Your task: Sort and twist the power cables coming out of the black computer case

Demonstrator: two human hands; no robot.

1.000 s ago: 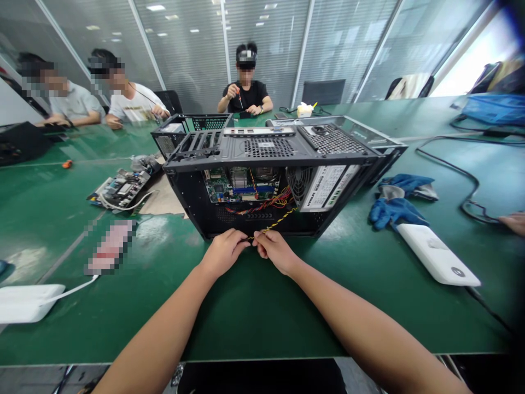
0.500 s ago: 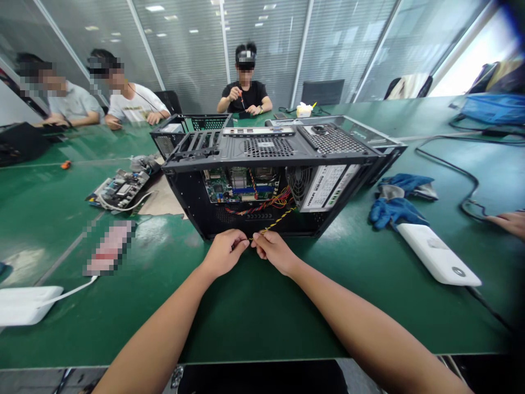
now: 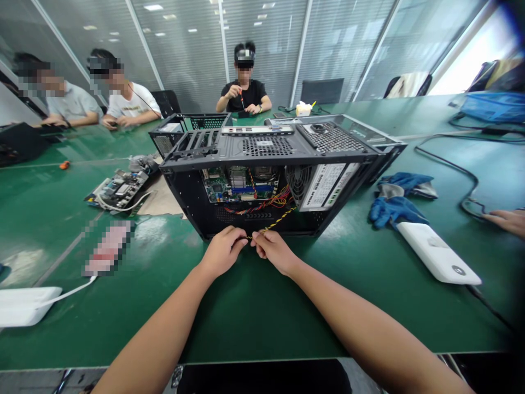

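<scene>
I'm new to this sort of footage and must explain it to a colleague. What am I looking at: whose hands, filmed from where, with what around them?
There is no robot: these are a person's bare hands, seen by a camera worn on the head, looking forward and down. The left hand and right hand pinch a thin yellow-and-black cable in front of an open computer case. On the green table, a loose circuit board lies to the left; blue gloves and a white device lie to the right. The people across the table are others, as is the hand at the right edge.
</scene>
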